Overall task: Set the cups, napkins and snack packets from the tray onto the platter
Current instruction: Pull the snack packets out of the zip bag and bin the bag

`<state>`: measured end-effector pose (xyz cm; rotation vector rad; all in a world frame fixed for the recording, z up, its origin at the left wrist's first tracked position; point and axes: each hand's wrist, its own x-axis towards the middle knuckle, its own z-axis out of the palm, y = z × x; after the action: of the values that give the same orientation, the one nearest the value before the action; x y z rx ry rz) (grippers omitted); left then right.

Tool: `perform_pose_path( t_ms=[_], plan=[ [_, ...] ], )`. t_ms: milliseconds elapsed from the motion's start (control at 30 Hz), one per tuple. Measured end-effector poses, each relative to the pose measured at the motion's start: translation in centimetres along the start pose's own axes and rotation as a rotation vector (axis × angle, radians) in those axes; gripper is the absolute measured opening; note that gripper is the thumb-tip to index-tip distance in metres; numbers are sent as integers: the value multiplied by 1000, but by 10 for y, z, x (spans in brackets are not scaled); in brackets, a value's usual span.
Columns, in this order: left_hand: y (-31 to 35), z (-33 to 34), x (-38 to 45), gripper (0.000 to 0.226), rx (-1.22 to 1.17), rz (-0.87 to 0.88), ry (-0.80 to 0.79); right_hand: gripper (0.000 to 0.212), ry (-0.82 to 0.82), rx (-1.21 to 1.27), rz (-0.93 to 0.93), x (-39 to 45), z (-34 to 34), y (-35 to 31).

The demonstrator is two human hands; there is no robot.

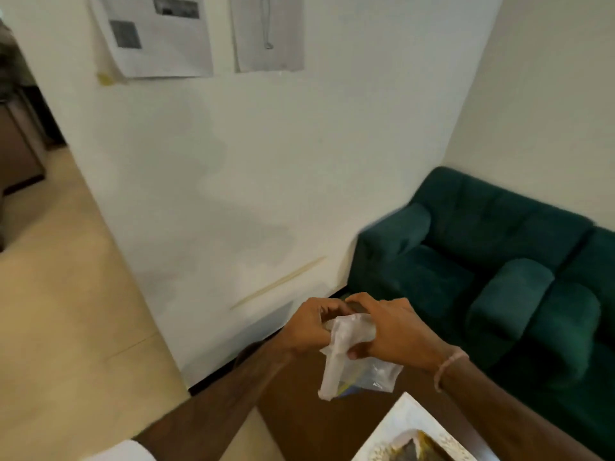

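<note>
Both my hands meet above the brown table (pixel 319 424), holding a clear plastic packet (pixel 357 361) between them. My left hand (pixel 309 329) pinches the packet's top from the left. My right hand (pixel 394 329) grips it from the right, with a pale bracelet on the wrist. The packet hangs down crumpled, with something blue and yellow inside near its bottom. A white platter or tray (pixel 404 419) with a patterned rim shows at the bottom edge, holding a dark, partly cropped item (pixel 416 449). No cups or napkins are in view.
A dark green sofa (pixel 482 267) stands to the right against the wall. A white wall (pixel 233 194) with taped paper sheets (pixel 156 34) faces me. Beige floor (pixel 60 311) runs along the left towards a doorway.
</note>
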<state>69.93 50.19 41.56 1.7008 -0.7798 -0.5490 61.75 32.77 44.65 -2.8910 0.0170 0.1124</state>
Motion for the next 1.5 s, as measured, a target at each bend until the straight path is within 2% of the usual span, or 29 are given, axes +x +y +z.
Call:
perform_pose_path(
  t_ms=[200, 333, 400, 467, 600, 733, 800, 867, 967, 1067, 1167, 1300, 1433, 1500],
  plan=[
    [-97, -83, 18, 54, -274, -245, 39, 52, -119, 177, 32, 126, 64, -10],
    [-177, -122, 37, 50, -229, -428, 38, 45, -153, 285, 69, 210, 132, -13],
    [-221, -137, 49, 58, -214, -522, 55, 42, -220, 393, 128, 248, 173, -10],
    [-264, -148, 58, 64, -136, -596, 145, 39, -293, 498, 187, 276, 209, -9],
    [-368, -162, 82, 50, -118, -762, 303, 47, -372, 699, 326, 327, 299, 8],
    [-479, -173, 108, 48, -166, -913, 456, 48, -437, 745, 322, 368, 392, 30],
    [-528, -176, 124, 47, -148, -957, 472, 39, -481, 735, 318, 387, 434, 39],
    [-583, -173, 139, 41, -116, -1007, 461, 20, -529, 716, 342, 410, 484, 47],
    [-655, -170, 160, 31, -77, -1015, 424, 12, -549, 639, 403, 451, 552, 58],
    [-720, -165, 177, 33, -53, -1039, 366, 21, -571, 503, 444, 488, 621, 66],
    [-766, -158, 182, 27, -93, -1079, 290, 33, -623, 442, 523, 512, 678, 76],
    [-807, -152, 167, 39, -164, -901, 195, 38, -668, 347, 545, 526, 745, 79],
    [-821, -152, 155, 90, -1, -885, 90, 47, -750, 371, 599, 527, 788, 75],
    [-824, -156, 153, 81, -3, -888, 58, 51, -789, 359, 599, 524, 794, 76]
  ],
)
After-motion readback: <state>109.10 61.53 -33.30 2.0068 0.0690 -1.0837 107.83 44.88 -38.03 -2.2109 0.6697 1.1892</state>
